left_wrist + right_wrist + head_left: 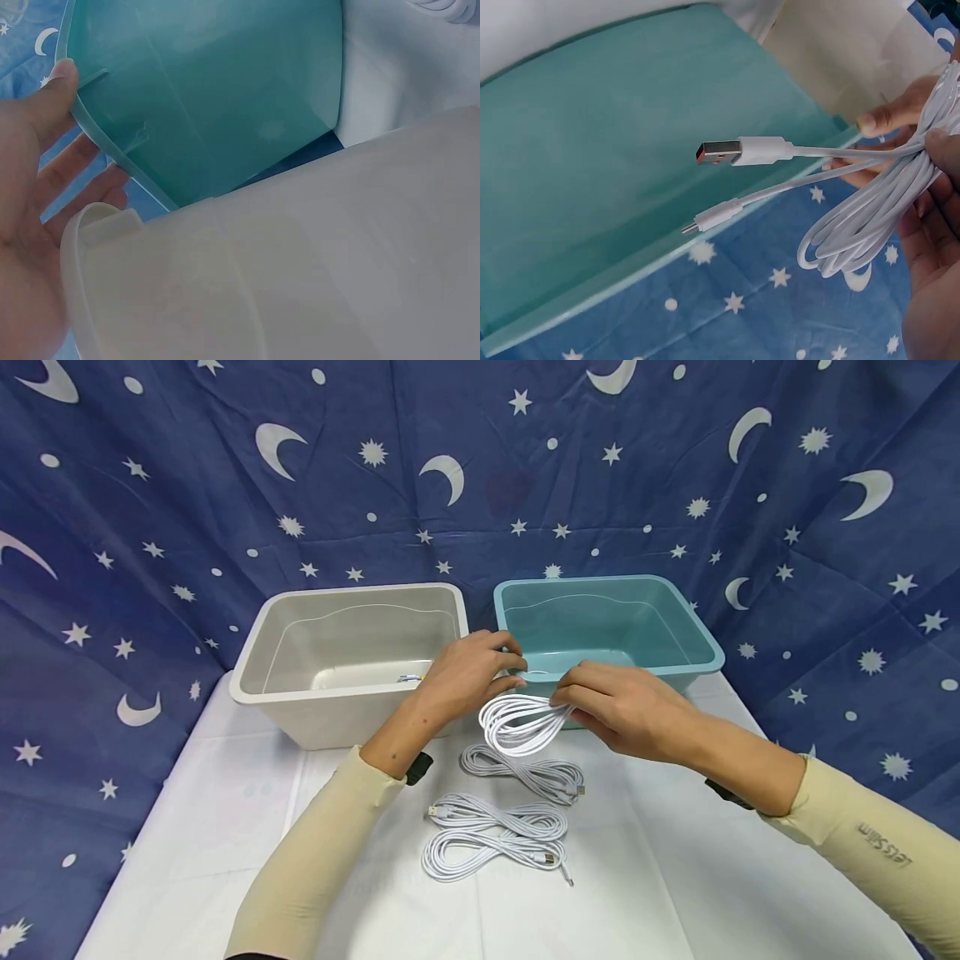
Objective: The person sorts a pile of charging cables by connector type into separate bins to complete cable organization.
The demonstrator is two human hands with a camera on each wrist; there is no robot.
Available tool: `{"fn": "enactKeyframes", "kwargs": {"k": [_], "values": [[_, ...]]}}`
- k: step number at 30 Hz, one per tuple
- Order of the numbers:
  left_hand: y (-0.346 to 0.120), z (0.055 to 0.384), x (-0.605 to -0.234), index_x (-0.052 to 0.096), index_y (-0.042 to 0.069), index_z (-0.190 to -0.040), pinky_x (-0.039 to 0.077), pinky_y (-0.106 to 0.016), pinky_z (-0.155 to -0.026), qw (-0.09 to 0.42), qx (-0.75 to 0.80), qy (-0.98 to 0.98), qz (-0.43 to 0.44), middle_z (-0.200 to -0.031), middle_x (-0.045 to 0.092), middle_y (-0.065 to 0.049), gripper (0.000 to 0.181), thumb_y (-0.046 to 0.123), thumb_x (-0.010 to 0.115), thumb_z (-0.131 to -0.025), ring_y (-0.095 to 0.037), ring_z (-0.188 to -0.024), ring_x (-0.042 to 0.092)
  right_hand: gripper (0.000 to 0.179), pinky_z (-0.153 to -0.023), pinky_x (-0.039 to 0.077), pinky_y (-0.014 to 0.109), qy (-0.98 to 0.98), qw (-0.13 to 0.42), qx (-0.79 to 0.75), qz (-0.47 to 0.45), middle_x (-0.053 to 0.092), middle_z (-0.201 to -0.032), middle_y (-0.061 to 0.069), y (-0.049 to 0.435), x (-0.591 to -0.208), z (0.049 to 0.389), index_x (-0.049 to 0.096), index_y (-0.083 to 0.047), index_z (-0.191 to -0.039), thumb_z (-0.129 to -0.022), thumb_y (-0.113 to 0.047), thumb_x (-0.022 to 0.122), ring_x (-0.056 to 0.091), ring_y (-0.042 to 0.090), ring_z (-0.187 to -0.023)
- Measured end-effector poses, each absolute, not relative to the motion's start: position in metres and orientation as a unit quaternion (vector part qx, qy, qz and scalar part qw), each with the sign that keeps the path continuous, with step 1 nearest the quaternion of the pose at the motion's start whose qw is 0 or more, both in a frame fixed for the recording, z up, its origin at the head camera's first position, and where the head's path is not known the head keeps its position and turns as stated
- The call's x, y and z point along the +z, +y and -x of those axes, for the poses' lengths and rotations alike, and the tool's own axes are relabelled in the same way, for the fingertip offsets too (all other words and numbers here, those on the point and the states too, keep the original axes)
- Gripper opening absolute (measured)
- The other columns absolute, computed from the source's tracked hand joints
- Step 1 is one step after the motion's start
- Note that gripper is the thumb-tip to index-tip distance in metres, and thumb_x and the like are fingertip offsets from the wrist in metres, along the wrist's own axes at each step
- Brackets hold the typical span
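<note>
A bundled white USB cable (pixel 521 724) hangs from my right hand (pixel 626 706), pinched between thumb and fingers in front of the teal bin (pixel 607 580). In the right wrist view its USB-A plug (pixel 765 150) and a smaller slim plug (pixel 716 215) stick out from the coil, side by side over the teal wall. My left hand (pixel 468 670) is at the near left corner of the teal bin, between the two bins. Seen from the left wrist, its thumb (pixel 64 79) lies at the teal rim, with the fingers loosely bent beyond it and no cable in them.
A light grey bin (pixel 360 590) stands left of the teal one, with a small metallic and yellow item (pixel 410 677) inside. On the white tablecloth (pixel 600 877) lie more bundled white cables (pixel 498 814). A blue star-and-moon curtain (pixel 480 460) hangs behind.
</note>
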State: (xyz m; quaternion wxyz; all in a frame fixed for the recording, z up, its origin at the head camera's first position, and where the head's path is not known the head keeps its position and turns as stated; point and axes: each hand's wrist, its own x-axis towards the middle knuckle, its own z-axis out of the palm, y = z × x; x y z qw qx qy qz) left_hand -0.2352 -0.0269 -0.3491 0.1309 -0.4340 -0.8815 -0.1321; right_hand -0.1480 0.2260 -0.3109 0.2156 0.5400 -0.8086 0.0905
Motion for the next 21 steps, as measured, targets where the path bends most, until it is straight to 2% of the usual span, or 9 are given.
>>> {"fn": "enactKeyframes", "kwargs": {"k": [3,6,11,21], "values": [[-0.027,0.236,-0.349,0.076,0.027,-0.114,0.05,-0.029,-0.081,0.13,-0.128,-0.883,0.431,-0.119,0.061,0.01,0.024,0.038,0.068,-0.095,-0.012,-0.103,0.056,0.033,-0.074,0.056,0.03,-0.808,0.225,0.089,-0.537,0.063,-0.106,0.002,0.23,-0.307,0.15,0.066,-0.007,-0.11,-0.08,0.003,0.078,0.062,0.016,-0.093],[-0.026,0.237,-0.349,0.076,0.027,-0.114,0.051,-0.031,-0.081,0.133,-0.126,-0.884,0.431,-0.119,0.061,0.01,0.02,0.029,0.071,-0.095,-0.013,-0.104,0.056,0.033,-0.073,0.056,0.03,-0.806,0.236,0.095,-0.534,0.064,-0.105,0.003,0.234,-0.304,0.154,0.068,-0.006,-0.109,-0.079,0.004,0.079,0.062,0.016,-0.092],[-0.026,0.237,-0.35,0.076,0.026,-0.115,0.051,-0.033,-0.083,0.134,-0.12,-0.885,0.43,-0.121,0.061,0.009,0.031,0.01,0.074,-0.09,-0.014,-0.109,0.056,0.033,-0.074,0.053,0.027,-0.803,0.25,0.098,-0.532,0.064,-0.105,0.001,0.244,-0.3,0.162,0.069,-0.006,-0.109,-0.079,0.006,0.077,0.06,0.014,-0.093],[-0.027,0.237,-0.351,0.076,0.026,-0.113,0.05,-0.03,-0.082,0.144,-0.122,-0.882,0.432,-0.12,0.061,0.01,0.021,0.034,0.073,-0.093,-0.012,-0.107,0.055,0.034,-0.077,0.054,0.029,-0.811,0.259,0.097,-0.515,0.065,-0.107,0.005,0.263,-0.299,0.183,0.068,-0.004,-0.111,-0.08,0.009,0.075,0.061,0.016,-0.097]]}}
